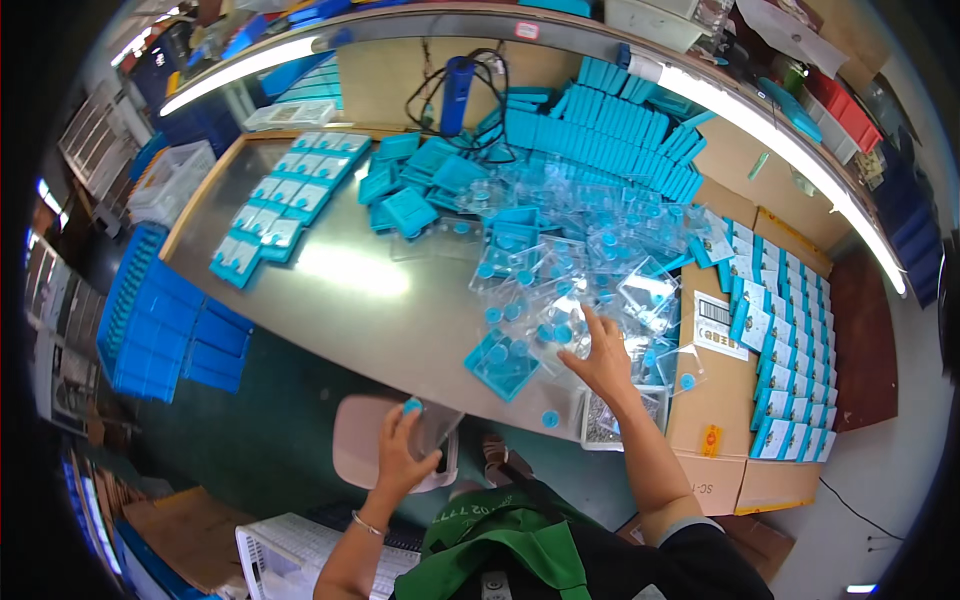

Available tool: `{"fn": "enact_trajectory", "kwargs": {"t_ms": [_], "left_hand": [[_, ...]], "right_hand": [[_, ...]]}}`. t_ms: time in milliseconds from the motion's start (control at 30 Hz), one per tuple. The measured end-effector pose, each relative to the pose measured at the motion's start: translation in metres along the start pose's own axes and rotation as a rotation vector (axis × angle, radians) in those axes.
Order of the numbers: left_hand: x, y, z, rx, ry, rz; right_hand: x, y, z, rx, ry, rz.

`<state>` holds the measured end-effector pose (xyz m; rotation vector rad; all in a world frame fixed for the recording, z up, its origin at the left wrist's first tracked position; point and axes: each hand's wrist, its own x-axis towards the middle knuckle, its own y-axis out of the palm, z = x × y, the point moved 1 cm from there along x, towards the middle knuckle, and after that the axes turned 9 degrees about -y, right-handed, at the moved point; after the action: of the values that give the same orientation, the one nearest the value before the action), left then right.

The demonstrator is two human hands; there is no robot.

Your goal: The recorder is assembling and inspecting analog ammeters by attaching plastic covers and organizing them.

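My left hand (400, 455) is off the table's front edge, above a pale stool. Its fingers are closed on a clear plastic cover (436, 425) that has a round turquoise knob at its upper left. Over the heap of clear covers (545, 290) at the table's middle is my right hand (603, 360), thumb and fingers apart, beside a turquoise knob (563, 333). Whether its fingertips touch a cover I cannot tell. Just left of it, a turquoise tray (503, 368) lies near the front edge with loose knobs on it.
Rows of turquoise boxes (290, 195) lie at the left, and more boxes (795, 340) stand on cardboard (707, 400) at the right. Turquoise trays (600, 130) are stacked at the back. A white bin (603, 425) sits at the front edge. Below are a stool (362, 440) and blue crates (165, 320).
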<state>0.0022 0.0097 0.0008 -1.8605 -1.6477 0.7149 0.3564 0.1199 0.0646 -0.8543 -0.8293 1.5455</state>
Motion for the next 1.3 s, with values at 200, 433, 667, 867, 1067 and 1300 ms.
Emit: {"fn": "enact_trajectory", "kwargs": {"t_ms": [200, 433, 667, 867, 1067, 1300], "left_hand": [[0.166, 0.016, -0.023, -0.111, 0.114, -0.211], [0.186, 0.031, 0.016, 0.209, 0.15, 0.02], [0.167, 0.03, 0.015, 0.359, 0.199, 0.122], [0.187, 0.016, 0.032, 0.233, 0.316, 0.235], [0.284, -0.067, 0.092, 0.031, 0.477, 0.049], [0.363, -0.235, 0.236, 0.426, 0.015, -0.506]], "right_hand": [[0.051, -0.01, -0.008, -0.026, -0.011, -0.305], [0.024, 0.009, 0.019, 0.01, -0.19, -0.157], [-0.01, 0.076, 0.054, 0.204, -0.304, 0.271], [0.033, 0.107, 0.056, 0.136, -0.225, 0.174], [0.065, 0.116, 0.075, 0.011, -0.343, -0.021], [0.054, 0.11, 0.08, -0.12, -0.163, 0.23]]}}
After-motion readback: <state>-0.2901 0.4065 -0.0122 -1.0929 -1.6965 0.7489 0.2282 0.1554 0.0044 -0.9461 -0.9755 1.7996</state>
